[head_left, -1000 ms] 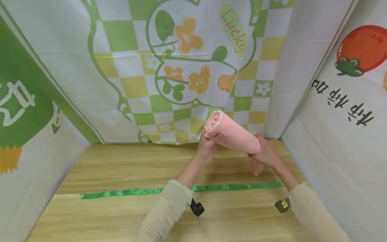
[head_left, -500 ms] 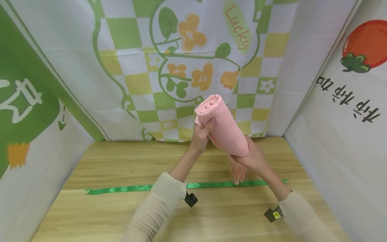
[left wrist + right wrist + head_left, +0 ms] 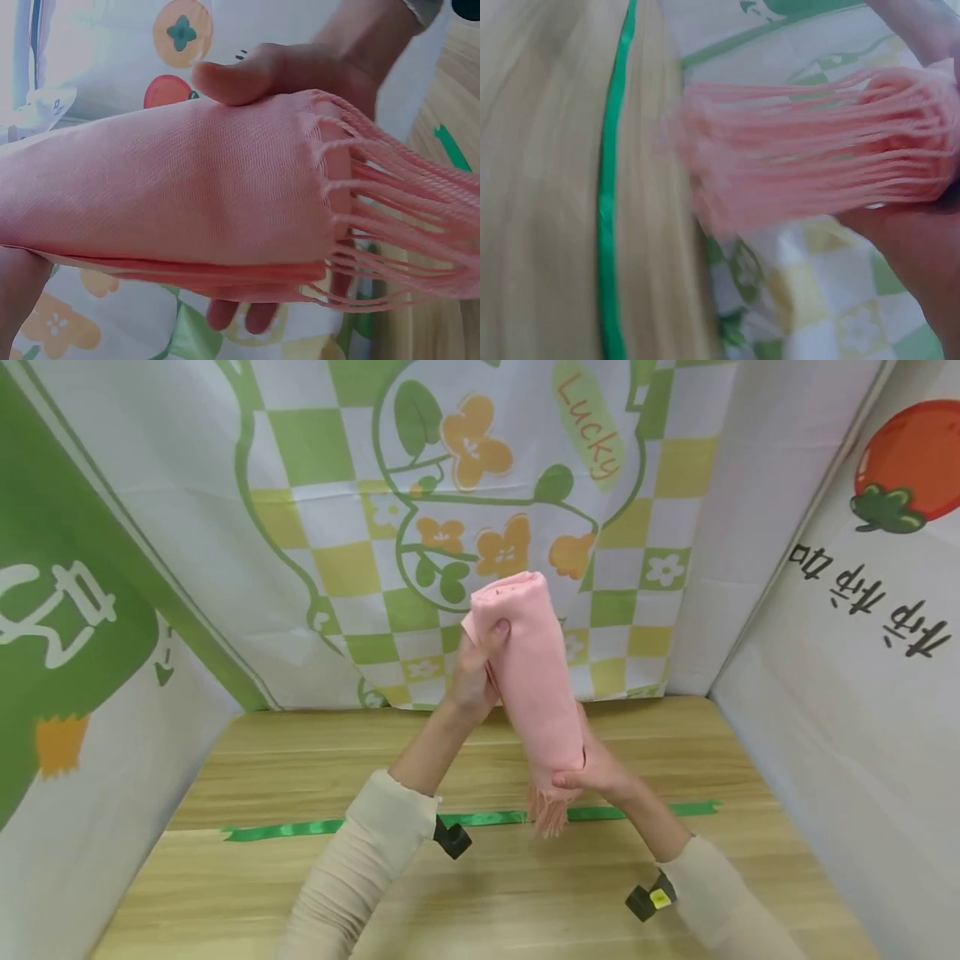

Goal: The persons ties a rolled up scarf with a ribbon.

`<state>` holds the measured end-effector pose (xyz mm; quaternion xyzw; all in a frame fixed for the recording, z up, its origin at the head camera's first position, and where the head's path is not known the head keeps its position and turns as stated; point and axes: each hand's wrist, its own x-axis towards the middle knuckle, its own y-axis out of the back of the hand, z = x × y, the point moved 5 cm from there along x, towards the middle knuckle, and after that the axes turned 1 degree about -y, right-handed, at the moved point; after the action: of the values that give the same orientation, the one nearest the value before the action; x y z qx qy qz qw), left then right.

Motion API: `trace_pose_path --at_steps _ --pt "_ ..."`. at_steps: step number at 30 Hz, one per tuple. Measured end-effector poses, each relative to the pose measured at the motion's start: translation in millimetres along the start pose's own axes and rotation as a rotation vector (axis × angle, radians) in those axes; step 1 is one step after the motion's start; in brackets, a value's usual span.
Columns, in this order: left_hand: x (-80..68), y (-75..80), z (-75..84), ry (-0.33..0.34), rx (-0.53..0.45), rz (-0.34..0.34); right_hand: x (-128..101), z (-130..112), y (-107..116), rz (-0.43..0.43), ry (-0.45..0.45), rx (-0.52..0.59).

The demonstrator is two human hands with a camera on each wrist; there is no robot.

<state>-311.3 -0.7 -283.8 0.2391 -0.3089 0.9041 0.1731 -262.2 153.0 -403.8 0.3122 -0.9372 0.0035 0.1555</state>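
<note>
Head view: a rolled pink scarf (image 3: 531, 672) is held clear of the wooden table (image 3: 262, 893), standing close to upright with its top end tipped slightly toward 11 o'clock. The roll sits at the centre of the frame, in front of the checked cloth backdrop (image 3: 337, 568).

The left hand (image 3: 474, 668) grips the upper end of the roll from the 9 o'clock side, thumb curled over the front of the fabric. The right hand (image 3: 592, 768) grips the lower end from the 4 o'clock side, fingers wrapped round the roll. Both hands are closed on the scarf.

A tasselled fringe (image 3: 547, 814) hangs from the bottom end at 6 o'clock, just below the right hand, and overlaps in view the green ribbon (image 3: 300, 828) that lies flat across the table from 9 to 3 o'clock.

Left wrist view: the right hand (image 3: 300, 75) shows its thumb on top of the roll and fingertips under it; the fringe (image 3: 405, 225) fans out toward 3 o'clock.

Right wrist view: the fringe (image 3: 795, 142) is blurred; the green ribbon (image 3: 609, 225) runs from 12 to 6 o'clock on the table.

Both sleeves are cream, each with a black wrist mount.
</note>
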Motion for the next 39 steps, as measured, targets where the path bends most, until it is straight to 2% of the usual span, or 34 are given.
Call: trace_pose_path --at_steps 5,8,11,14,16,19,24,33,36,39 --pt "-2.1 11.0 11.1 0.072 0.024 0.038 10.6 14.8 -30.9 -0.104 0.084 0.323" --pt "-1.8 18.0 14.9 0.125 0.035 0.071 9.5 22.5 -45.0 -0.124 0.117 0.434" --pt "-0.1 26.0 13.5 0.18 0.042 0.109 6.0 29.5 -59.1 -0.21 0.146 0.543" --pt "1.4 36.8 13.1 0.202 0.028 0.155 5.5 35.3 -76.7 -0.325 0.138 0.624" --pt "2.1 44.3 13.4 0.211 0.005 0.172 6.0 38.5 -88.7 -0.365 0.122 0.673" --pt "2.3 54.1 13.5 0.229 -0.017 0.188 5.3 43.2 -104.0 -0.352 0.057 0.743" --pt "0.4 71.3 8.6 0.315 0.002 0.218 3.4 51.8 -121.6 -0.212 -0.114 0.807" --pt "-14.5 109.3 -8.3 0.504 0.104 0.272 -4.0 68.5 -156.9 0.028 -0.584 0.684" --pt "-24.5 118.1 -20.3 0.59 0.132 0.3 -14.0 72.3 -168.3 0.05 -0.671 0.65" --pt "-34.8 125.9 -33.6 0.67 0.162 0.312 -24.1 76.8 -180.8 0.035 -0.724 0.658"
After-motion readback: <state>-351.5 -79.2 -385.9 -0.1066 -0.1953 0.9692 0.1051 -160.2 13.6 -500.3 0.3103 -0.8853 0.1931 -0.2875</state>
